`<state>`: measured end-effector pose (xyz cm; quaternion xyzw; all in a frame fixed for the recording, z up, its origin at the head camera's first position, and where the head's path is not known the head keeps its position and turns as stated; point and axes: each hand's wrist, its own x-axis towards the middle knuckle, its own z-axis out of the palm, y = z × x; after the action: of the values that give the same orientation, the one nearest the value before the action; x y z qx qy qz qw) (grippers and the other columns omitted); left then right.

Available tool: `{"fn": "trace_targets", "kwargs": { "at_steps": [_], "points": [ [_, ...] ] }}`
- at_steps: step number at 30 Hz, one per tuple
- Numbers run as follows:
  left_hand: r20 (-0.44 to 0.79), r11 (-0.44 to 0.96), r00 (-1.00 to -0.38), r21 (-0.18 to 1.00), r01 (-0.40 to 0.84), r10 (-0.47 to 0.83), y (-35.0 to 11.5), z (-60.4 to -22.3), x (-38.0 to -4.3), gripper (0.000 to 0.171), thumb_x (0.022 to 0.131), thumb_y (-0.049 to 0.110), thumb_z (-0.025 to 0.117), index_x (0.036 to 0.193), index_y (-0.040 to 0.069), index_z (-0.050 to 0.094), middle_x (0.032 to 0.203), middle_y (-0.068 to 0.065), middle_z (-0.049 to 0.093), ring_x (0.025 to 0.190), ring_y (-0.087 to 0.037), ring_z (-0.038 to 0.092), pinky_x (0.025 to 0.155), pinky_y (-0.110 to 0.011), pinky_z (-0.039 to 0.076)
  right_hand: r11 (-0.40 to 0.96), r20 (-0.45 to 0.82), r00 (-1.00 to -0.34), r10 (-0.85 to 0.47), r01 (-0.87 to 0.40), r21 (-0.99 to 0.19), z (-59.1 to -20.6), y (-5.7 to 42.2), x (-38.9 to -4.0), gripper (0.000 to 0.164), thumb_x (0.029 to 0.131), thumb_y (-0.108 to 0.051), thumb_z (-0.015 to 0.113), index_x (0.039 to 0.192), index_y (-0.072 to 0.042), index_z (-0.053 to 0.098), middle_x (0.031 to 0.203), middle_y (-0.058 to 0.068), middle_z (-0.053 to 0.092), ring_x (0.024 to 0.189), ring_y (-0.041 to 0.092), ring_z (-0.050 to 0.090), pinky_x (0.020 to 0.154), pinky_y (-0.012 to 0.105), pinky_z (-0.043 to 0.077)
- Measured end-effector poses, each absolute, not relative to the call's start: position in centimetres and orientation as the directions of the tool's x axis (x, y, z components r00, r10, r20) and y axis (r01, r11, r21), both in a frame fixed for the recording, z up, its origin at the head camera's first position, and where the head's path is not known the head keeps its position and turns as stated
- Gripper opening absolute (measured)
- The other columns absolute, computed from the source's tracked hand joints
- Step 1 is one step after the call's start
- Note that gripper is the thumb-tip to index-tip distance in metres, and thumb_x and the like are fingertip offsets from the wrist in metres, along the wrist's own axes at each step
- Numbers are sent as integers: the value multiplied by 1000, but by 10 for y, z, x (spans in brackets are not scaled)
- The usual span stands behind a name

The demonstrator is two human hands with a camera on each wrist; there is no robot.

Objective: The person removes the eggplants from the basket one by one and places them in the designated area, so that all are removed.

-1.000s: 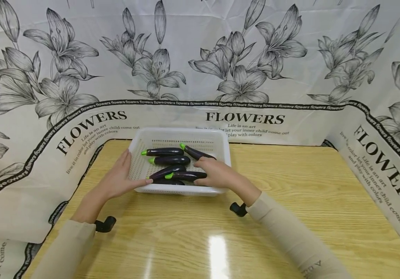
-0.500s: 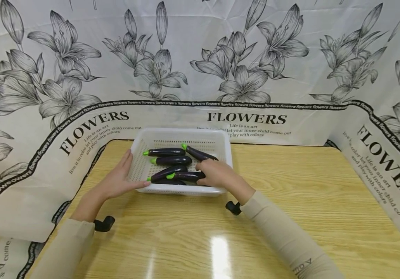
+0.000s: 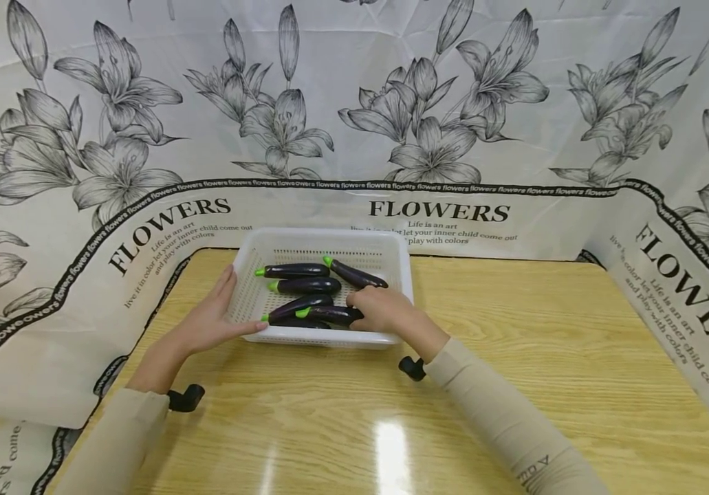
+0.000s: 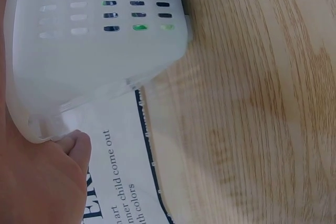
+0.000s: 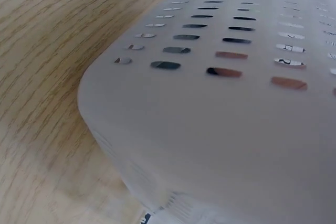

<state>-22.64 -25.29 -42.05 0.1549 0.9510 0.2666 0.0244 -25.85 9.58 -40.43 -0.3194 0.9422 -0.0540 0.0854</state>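
A white perforated plastic basket [image 3: 323, 335] sits on the table, with several dark purple eggplants in it. My left hand [image 3: 205, 317] lies against its left wall, fingers extended along the outside and thumb on the front rim. In the left wrist view, part of that hand [image 4: 39, 182] touches the rim at a corner. My right hand [image 3: 382, 311] reaches over the right front corner; its curled fingers grip the blunt end of the front eggplant [image 3: 332, 315], and the fingertips are hidden. Other eggplants include the back-left eggplant [image 3: 298, 270] and the slanting eggplant [image 3: 357, 274].
The wooden table [image 3: 515, 357] extends in front of and to the right of the basket. A flower-printed cloth [image 3: 428, 103] hangs behind and at both sides. Black camera mounts stick out below the left wrist [image 3: 186, 398] and right wrist [image 3: 412, 368].
My right hand has drawn slightly inward, its fingers curling more around the front eggplant's blunt end. My left hand stays at the basket's left side. The head view shifts slightly.
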Motion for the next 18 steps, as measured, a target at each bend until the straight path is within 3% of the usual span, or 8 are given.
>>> {"fn": "trace_targets", "kwargs": {
  "at_steps": [12, 18],
  "points": [
    [29, 808, -948, 515, 285, 316, -250, -419, -225, 130, 83, 66, 74, 162, -1, -6, 170, -16, -15, 155, -47, 3, 121, -65, 17, 738, -84, -743, -664, -632, -234, -389, 106, -256, 35, 98, -35, 71, 122, -10, 69, 109, 3, 72, 96, 20, 66, 82, 40, 55],
    [24, 815, -950, 508, 280, 312, -253, -417, -225, 130, 83, 66, 73, 162, -1, -5, 169, -16, -15, 154, -48, 3, 121, -65, 15, 713, -49, -742, -668, -620, -327, -383, 111, -255, 42, 98, -34, 71, 129, -6, 67, 116, 6, 72, 102, 20, 67, 87, 40, 56]
  ]
}}
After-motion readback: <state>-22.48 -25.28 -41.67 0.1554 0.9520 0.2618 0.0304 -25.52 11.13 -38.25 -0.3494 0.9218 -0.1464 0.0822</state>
